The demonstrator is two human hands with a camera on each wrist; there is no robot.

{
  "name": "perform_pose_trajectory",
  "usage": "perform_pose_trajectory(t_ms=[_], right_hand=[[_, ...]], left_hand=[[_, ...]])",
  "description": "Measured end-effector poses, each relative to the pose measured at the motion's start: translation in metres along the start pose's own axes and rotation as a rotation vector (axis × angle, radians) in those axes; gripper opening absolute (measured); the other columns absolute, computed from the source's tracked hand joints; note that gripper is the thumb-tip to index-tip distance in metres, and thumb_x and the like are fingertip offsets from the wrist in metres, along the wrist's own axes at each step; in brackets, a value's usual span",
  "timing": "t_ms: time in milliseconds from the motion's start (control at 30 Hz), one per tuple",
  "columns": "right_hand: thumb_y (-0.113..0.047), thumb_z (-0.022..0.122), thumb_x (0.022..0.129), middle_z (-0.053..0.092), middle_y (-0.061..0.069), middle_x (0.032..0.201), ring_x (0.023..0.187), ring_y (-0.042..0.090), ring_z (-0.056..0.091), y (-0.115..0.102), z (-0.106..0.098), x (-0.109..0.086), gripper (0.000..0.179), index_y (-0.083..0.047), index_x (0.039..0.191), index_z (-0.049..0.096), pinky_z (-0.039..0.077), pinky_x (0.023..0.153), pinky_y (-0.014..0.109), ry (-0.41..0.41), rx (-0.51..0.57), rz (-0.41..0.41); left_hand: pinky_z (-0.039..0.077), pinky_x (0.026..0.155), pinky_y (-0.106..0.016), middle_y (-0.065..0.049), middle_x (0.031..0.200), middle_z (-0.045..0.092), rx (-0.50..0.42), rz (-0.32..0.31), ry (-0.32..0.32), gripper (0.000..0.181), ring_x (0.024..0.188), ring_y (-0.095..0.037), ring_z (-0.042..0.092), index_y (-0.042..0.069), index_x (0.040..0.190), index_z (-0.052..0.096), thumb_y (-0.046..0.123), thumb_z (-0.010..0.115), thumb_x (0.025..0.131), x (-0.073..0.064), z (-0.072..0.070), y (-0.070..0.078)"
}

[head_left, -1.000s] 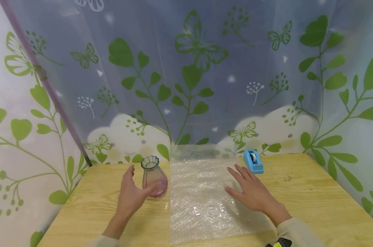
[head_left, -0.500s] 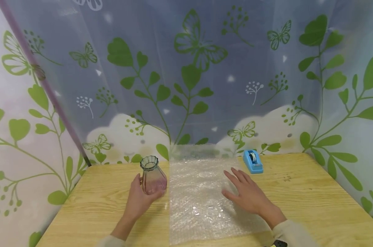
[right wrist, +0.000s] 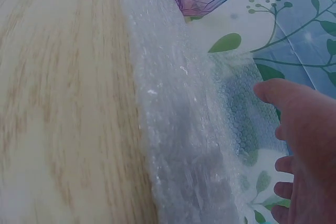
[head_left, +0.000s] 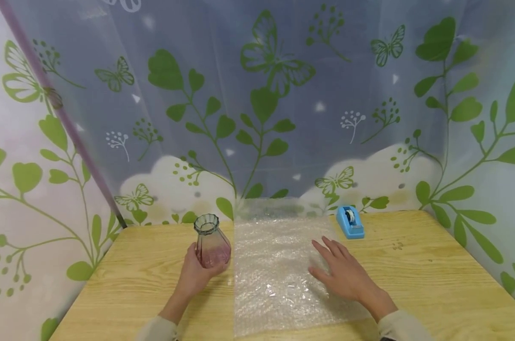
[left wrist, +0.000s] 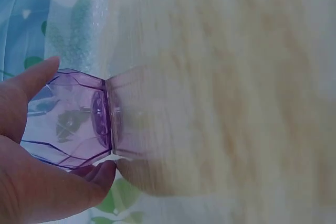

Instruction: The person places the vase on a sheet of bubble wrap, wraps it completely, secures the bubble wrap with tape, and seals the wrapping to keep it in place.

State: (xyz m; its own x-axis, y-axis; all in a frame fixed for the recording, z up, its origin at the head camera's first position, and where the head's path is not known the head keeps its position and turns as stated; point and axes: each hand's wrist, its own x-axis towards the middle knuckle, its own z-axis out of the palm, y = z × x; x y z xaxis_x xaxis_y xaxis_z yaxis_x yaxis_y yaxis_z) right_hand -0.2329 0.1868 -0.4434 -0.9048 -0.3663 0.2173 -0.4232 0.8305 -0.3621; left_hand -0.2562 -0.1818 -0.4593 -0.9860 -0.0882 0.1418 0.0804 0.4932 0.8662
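Observation:
A faceted glass vase point(head_left: 212, 246), blue-green at the scalloped rim and pink-purple at the base, stands upright on the left of the table. My left hand point(head_left: 196, 274) grips its lower body, thumb on the near side and fingers round the left side. In the left wrist view the purple base of the vase point(left wrist: 79, 119) shows between thumb and fingers. A sheet of clear bubble wrap point(head_left: 278, 274) lies flat right of the vase. Over its right part my right hand point(head_left: 344, 274) hovers with fingers spread, holding nothing; the right wrist view shows the bubble wrap point(right wrist: 173, 114) beside that hand.
A blue tape dispenser point(head_left: 351, 225) with a roll of tape stands at the back right of the wooden table point(head_left: 432, 284). Behind and at both sides hangs a curtain point(head_left: 283, 132) printed with leaves and butterflies. The bubble wrap's far end reaches up against it.
My left hand has moved right and closed round the vase, which stands in the same place. My right hand has shifted slightly down and stays spread over the bubble wrap.

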Motion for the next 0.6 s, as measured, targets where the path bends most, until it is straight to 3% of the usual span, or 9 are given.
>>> perform_pose_trajectory(t_ms=[300,600], right_hand=[[-0.053,0.047,0.095,0.028,0.02,0.151,0.134,0.045,0.026,0.004,0.001,-0.003,0.069,-0.009,0.147,0.036,0.027,0.103,0.059,-0.006,0.016,0.005],[-0.049,0.048,0.096,0.028,0.023,0.149,0.133,0.048,0.026,0.006,0.001,-0.005,0.065,-0.007,0.145,0.039,0.027,0.102,0.061,-0.016,0.024,0.012]], left_hand=[[0.033,0.103,-0.052,-0.035,0.136,0.036,-0.064,-0.129,-0.062,0.105,0.126,-0.044,0.039,-0.011,0.142,0.015,0.024,0.085,0.071,0.007,-0.001,-0.005],[0.033,0.102,-0.052,-0.036,0.135,0.036,-0.021,-0.126,-0.079,0.112,0.125,-0.045,0.039,-0.008,0.143,0.012,0.029,0.087,0.068,0.011,-0.001,-0.013]])
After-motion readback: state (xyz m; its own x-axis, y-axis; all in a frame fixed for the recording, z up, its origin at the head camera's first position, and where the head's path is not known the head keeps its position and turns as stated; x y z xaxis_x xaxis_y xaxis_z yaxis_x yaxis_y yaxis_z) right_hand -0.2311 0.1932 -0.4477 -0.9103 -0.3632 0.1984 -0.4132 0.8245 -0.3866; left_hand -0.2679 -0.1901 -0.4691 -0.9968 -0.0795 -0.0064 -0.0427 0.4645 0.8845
